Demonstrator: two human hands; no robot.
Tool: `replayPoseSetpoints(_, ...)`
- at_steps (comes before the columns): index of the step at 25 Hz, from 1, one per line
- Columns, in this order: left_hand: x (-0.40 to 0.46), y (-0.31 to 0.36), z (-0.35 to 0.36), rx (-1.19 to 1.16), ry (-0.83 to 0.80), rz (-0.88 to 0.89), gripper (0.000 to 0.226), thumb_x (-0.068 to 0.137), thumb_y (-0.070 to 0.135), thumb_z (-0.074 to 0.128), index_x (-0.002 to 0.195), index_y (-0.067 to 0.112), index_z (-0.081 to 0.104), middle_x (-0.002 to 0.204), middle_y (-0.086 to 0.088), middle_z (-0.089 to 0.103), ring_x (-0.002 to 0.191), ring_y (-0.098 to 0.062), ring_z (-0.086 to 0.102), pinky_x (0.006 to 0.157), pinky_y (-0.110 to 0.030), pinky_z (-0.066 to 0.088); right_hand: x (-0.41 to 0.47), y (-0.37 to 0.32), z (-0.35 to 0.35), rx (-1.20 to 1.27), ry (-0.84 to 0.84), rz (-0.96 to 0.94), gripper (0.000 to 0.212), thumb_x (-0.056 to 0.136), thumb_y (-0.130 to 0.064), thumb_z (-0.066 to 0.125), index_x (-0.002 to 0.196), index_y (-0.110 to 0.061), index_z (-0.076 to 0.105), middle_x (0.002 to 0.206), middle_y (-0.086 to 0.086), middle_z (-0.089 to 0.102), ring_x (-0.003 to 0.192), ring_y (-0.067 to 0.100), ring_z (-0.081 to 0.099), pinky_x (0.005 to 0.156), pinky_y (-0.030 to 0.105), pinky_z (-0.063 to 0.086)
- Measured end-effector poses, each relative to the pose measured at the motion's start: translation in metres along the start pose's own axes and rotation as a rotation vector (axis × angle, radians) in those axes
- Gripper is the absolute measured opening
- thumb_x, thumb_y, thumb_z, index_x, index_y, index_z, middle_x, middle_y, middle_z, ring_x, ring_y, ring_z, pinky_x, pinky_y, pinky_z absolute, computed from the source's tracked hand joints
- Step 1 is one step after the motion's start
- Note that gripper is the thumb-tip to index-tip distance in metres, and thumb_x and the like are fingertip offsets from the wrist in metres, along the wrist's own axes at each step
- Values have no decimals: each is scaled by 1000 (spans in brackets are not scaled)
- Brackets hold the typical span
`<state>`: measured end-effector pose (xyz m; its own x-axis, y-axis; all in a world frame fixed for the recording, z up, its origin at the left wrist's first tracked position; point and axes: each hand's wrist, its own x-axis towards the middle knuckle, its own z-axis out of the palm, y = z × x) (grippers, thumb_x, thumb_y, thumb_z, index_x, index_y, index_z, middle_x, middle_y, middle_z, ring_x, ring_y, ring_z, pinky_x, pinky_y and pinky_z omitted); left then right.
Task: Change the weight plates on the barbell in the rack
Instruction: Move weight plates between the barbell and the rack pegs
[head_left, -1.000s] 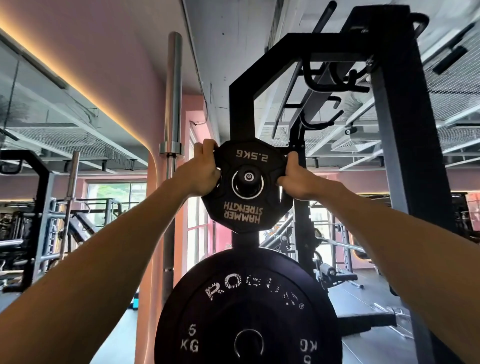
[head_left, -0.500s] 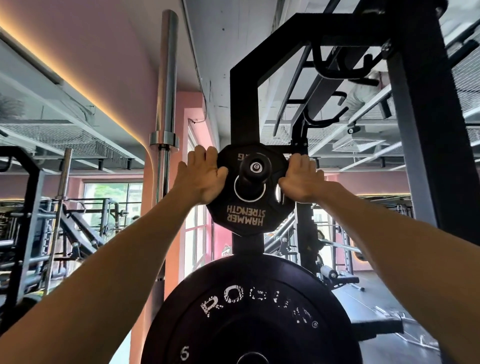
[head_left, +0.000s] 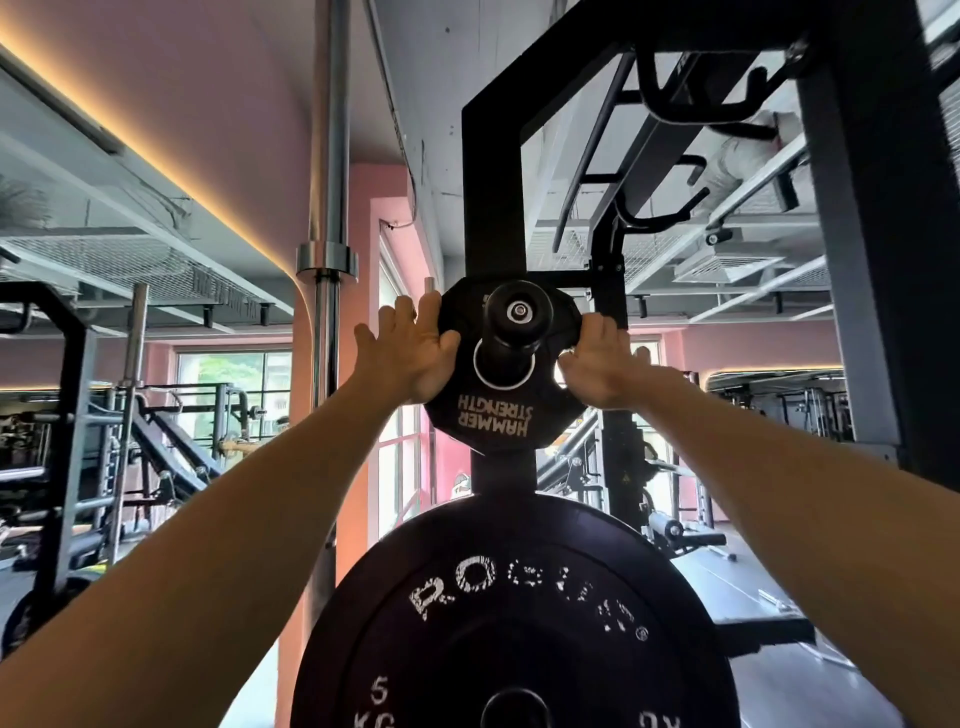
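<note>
Both hands are up at the small plate (head_left: 501, 410): the left hand (head_left: 402, 353) lies flat against its left edge with fingers straight and pointing up, thumb across the plate's face, and the right hand (head_left: 600, 364) presses on the right edge with fingers mostly extended, their tips bent a little over the rim. Neither hand wraps around the plate.

The rack upright (head_left: 491, 171) is the landmark here, a black post that bends to the right at the top into a crossbeam. Well to its right stands a thicker black rack column (head_left: 883, 234), running the full height of the view. Directly below the upright's visible stretch, nearest the camera, hangs a large black bumper plate (head_left: 514, 618) marked ROGUE and 5 KG, its lower part cut off by the frame edge.

To the left of the upright, a chrome barbell (head_left: 327, 208) stands vertically, its collar level with the top of the small plate.

The small plate sits against the front of the upright, just above the bumper plate. It is black, lettered HAMMER STRENGTH upside down, and threaded on a black storage peg (head_left: 517, 314) that juts from the upright towards the camera. The peg passes through the plate's white-ringed centre hole, and its round end cap shows in front of the plate's upper half.
</note>
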<state>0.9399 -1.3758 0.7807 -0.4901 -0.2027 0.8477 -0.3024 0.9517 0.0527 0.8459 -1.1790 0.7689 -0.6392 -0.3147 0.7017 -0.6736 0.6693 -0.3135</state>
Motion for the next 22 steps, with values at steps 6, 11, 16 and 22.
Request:
replayPoseSetpoints(6,-80,-15,12,119,-320,15,65,99,57,16,152,33,-13,162,-1,12,145,-32,19,112,-60,15,-56,20,7,127,-135,-12,79,96,-43,46,152,-16,-2,154,15,24,139,41,28,112,51,26)
replayPoseSetpoints(11,-150,7,2,-56,-412,8,65,87,70,37,141,35,25,145,-6,43,126,-34,48,102,-54,39,-122,41,-1,33,-225,-87,86,84,-52,62,151,-18,19,155,9,28,138,31,34,111,45,33)
replayPoseSetpoints(16,-216,43,-38,-130,-476,-57,77,62,84,50,119,32,49,118,1,53,106,-24,57,93,-43,48,-191,70,-19,82,-312,-105,82,76,-56,67,143,-20,37,147,3,41,130,25,45,107,45,38)
replayPoseSetpoints(22,-261,69,-89,-184,-489,-107,87,53,85,60,121,31,51,120,1,57,105,-22,58,95,-43,48,-240,89,-49,114,-399,-109,85,65,-66,66,135,-22,46,137,1,48,125,25,50,103,47,42)
